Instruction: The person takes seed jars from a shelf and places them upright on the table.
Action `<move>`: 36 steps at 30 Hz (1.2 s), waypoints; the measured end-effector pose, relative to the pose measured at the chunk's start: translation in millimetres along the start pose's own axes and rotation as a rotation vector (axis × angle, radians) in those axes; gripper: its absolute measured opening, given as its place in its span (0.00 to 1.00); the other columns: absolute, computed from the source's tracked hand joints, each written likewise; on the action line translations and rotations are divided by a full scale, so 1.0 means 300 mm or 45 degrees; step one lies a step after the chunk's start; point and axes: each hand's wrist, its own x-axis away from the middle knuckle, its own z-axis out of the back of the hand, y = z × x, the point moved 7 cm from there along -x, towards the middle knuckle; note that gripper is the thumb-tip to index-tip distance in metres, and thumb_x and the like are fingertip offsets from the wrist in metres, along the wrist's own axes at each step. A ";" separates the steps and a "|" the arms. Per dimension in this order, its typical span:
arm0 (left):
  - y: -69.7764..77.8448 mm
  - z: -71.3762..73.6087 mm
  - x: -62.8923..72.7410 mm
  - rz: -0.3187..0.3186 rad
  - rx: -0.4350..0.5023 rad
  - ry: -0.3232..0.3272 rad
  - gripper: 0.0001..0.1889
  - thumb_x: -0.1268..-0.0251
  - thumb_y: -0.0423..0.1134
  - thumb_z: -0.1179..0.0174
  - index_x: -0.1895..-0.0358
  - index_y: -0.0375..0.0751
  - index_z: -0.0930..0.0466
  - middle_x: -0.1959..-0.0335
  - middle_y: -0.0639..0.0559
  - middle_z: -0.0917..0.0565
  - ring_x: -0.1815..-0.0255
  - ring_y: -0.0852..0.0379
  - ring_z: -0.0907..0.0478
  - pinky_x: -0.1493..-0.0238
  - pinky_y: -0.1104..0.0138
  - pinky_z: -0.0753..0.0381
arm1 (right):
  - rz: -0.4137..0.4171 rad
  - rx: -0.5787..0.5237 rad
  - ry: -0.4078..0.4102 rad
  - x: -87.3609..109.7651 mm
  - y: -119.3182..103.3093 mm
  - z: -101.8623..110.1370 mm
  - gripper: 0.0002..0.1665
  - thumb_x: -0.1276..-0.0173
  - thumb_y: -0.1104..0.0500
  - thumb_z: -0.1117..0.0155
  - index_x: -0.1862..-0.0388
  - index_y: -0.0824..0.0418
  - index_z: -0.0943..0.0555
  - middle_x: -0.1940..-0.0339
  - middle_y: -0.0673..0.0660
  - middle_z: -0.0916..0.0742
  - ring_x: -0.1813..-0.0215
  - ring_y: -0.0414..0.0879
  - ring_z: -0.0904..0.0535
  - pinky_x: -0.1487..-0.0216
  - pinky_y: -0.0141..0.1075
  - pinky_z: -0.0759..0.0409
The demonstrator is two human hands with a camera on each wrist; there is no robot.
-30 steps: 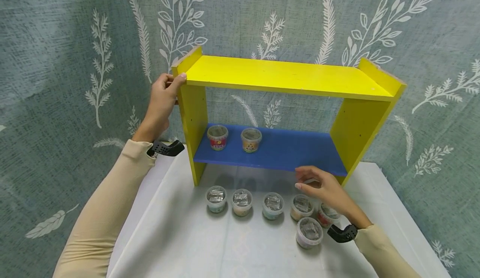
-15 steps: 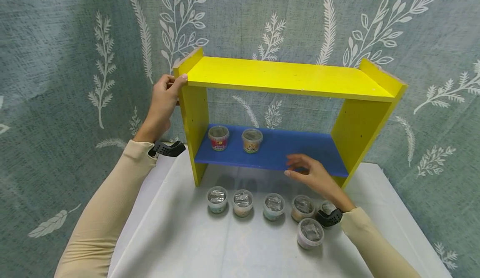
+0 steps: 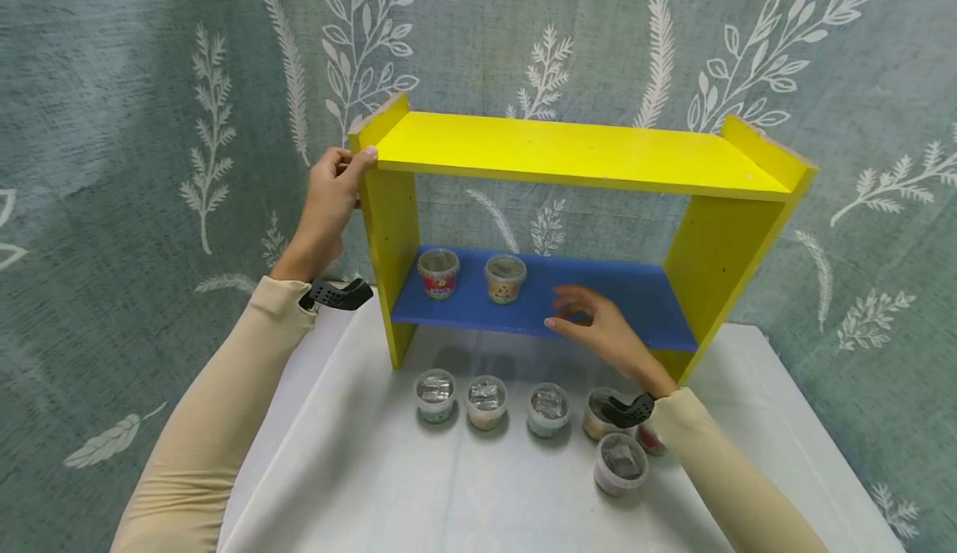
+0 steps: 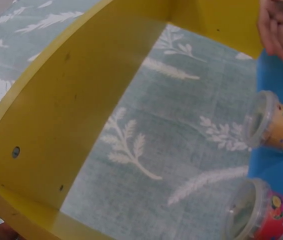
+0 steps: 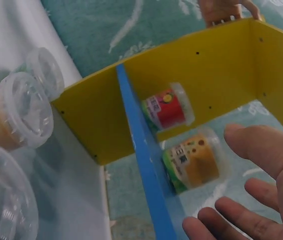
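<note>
My left hand [image 3: 323,204] grips the upper left corner of the yellow shelf unit [image 3: 553,148], thumb over the front edge, other fingers behind the side panel. On its blue shelf board [image 3: 591,287] stand a red-labelled plastic tub [image 3: 439,274] at the left and an orange-labelled tub [image 3: 504,281] beside it. My right hand [image 3: 601,333] hovers over the board's front edge, right of the orange-labelled tub, fingers loosely bent and apart from the thumb, holding nothing. In the right wrist view, thumb and spread fingers [image 5: 261,147] lie close to the orange-labelled tub [image 5: 194,162].
Several lidded tubs stand before the shelf unit on the white-covered table [image 3: 449,503]: one at left [image 3: 435,395], one beside it [image 3: 486,403], a light blue one [image 3: 548,412], and a pale purple one [image 3: 620,466] nearer. My right forearm partly hides others. A patterned curtain [image 3: 134,163] hangs behind.
My right hand has moved left and slightly upward, from above the right-hand tubs to in front of the blue board, nearer the orange-labelled tub. My left hand keeps its grip; the tubs stay put.
</note>
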 end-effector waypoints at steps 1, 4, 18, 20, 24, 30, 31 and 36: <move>-0.001 -0.001 -0.001 0.002 0.000 -0.002 0.20 0.25 0.59 0.43 0.50 0.45 0.27 0.52 0.49 0.25 0.55 0.53 0.26 0.52 0.59 0.29 | -0.009 -0.006 0.001 -0.009 -0.001 -0.005 0.42 0.33 0.40 0.27 0.24 0.49 0.30 0.34 0.57 0.20 0.39 0.51 0.21 0.41 0.52 0.21; -0.006 -0.003 -0.001 0.011 -0.005 -0.002 0.20 0.25 0.59 0.43 0.50 0.45 0.27 0.52 0.49 0.25 0.55 0.53 0.26 0.52 0.59 0.29 | -0.027 -0.005 0.004 -0.035 -0.005 -0.022 0.44 0.35 0.37 0.26 0.24 0.46 0.30 0.33 0.57 0.21 0.38 0.50 0.20 0.42 0.51 0.20; -0.008 -0.011 0.005 0.019 -0.015 -0.007 0.21 0.25 0.60 0.44 0.50 0.45 0.28 0.52 0.49 0.25 0.55 0.53 0.25 0.52 0.59 0.28 | -0.053 0.009 0.046 -0.147 -0.013 -0.067 0.48 0.34 0.39 0.26 0.21 0.52 0.34 0.32 0.54 0.22 0.36 0.53 0.23 0.42 0.52 0.20; -0.008 -0.010 0.007 0.021 -0.016 -0.007 0.21 0.25 0.60 0.44 0.50 0.45 0.28 0.52 0.49 0.25 0.55 0.53 0.25 0.52 0.59 0.28 | -0.047 0.013 0.048 -0.162 -0.010 -0.073 0.46 0.33 0.40 0.26 0.22 0.50 0.33 0.33 0.53 0.22 0.36 0.52 0.23 0.42 0.52 0.20; -0.006 -0.006 0.008 0.023 -0.016 -0.009 0.21 0.25 0.60 0.44 0.49 0.45 0.28 0.51 0.49 0.25 0.54 0.53 0.25 0.51 0.59 0.28 | -0.019 0.010 0.044 -0.186 -0.012 -0.085 0.41 0.32 0.43 0.27 0.24 0.47 0.31 0.34 0.52 0.21 0.36 0.51 0.23 0.43 0.51 0.20; 0.001 -0.002 0.007 0.024 -0.024 -0.003 0.21 0.24 0.60 0.44 0.49 0.45 0.28 0.51 0.50 0.26 0.53 0.53 0.25 0.51 0.59 0.28 | -0.004 -0.014 0.042 -0.213 -0.017 -0.097 0.41 0.31 0.43 0.27 0.23 0.48 0.32 0.34 0.53 0.21 0.37 0.51 0.22 0.43 0.51 0.20; 0.002 -0.001 0.007 0.024 -0.025 -0.003 0.21 0.24 0.60 0.44 0.49 0.45 0.28 0.51 0.50 0.26 0.53 0.53 0.25 0.51 0.59 0.28 | -0.002 -0.023 0.039 -0.217 -0.019 -0.099 0.42 0.31 0.43 0.28 0.23 0.48 0.33 0.33 0.53 0.22 0.37 0.51 0.22 0.43 0.51 0.20; 0.007 -0.002 0.007 0.017 -0.032 -0.006 0.21 0.24 0.60 0.44 0.49 0.44 0.28 0.51 0.50 0.26 0.54 0.53 0.25 0.51 0.59 0.28 | -0.016 -0.043 0.039 -0.234 -0.026 -0.107 0.46 0.32 0.42 0.27 0.20 0.49 0.36 0.30 0.55 0.24 0.35 0.52 0.24 0.42 0.53 0.21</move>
